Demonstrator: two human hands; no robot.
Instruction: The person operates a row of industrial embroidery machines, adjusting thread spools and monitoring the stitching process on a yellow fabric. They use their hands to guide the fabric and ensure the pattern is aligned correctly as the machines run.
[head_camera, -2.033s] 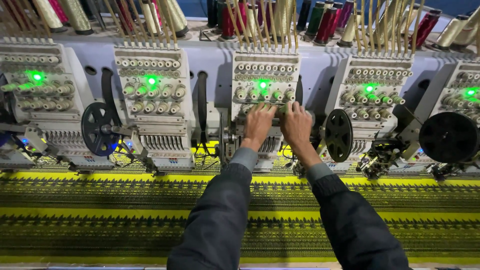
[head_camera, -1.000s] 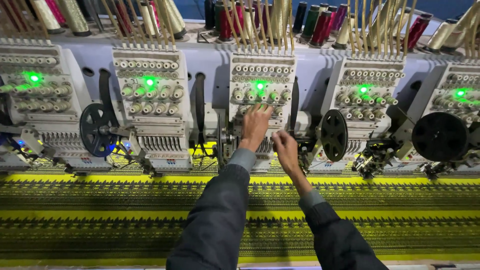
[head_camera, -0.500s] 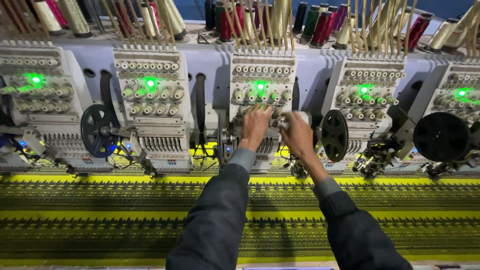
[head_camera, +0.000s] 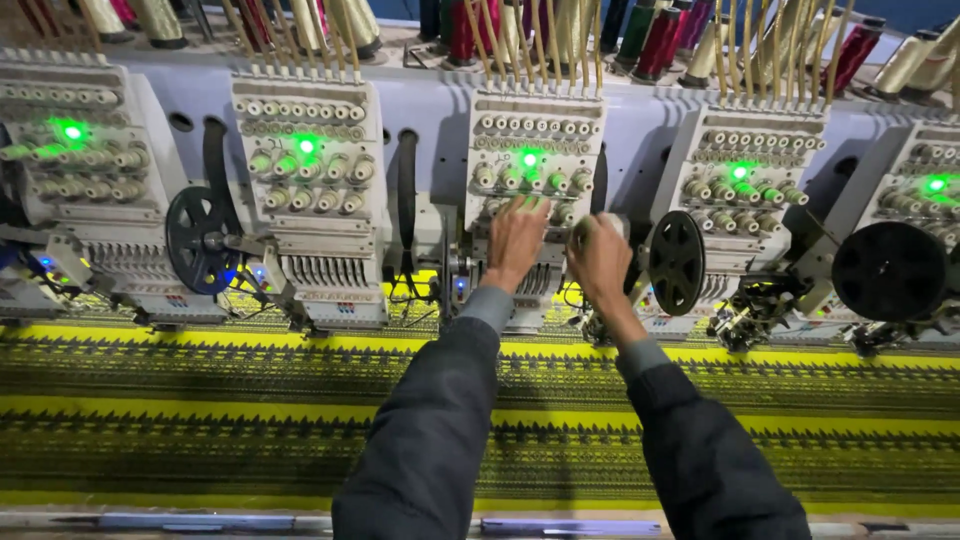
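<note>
Both my hands reach up to the middle embroidery head (head_camera: 535, 130), a white block with rows of tension knobs and a green light. My left hand (head_camera: 517, 240) lies flat against the head's lower knob rows, with its fingers spread and the tips touching the knobs. My right hand (head_camera: 598, 258) is curled into a fist just right of it, at the head's lower right edge. A small pale piece shows at the knuckles, and I cannot tell whether the hand holds it. Dark sleeves cover both arms.
More heads (head_camera: 305, 160) (head_camera: 745, 180) stand on either side in a row. Black sequin reels (head_camera: 202, 238) (head_camera: 676, 262) (head_camera: 888, 270) hang between them. Thread cones (head_camera: 660, 40) line the top shelf. Yellow and dark patterned fabric (head_camera: 250, 400) stretches under the heads.
My right hand dropped away from the head a second ago, then came back up beside the left and closed into a fist. My left hand stayed on the knobs.
</note>
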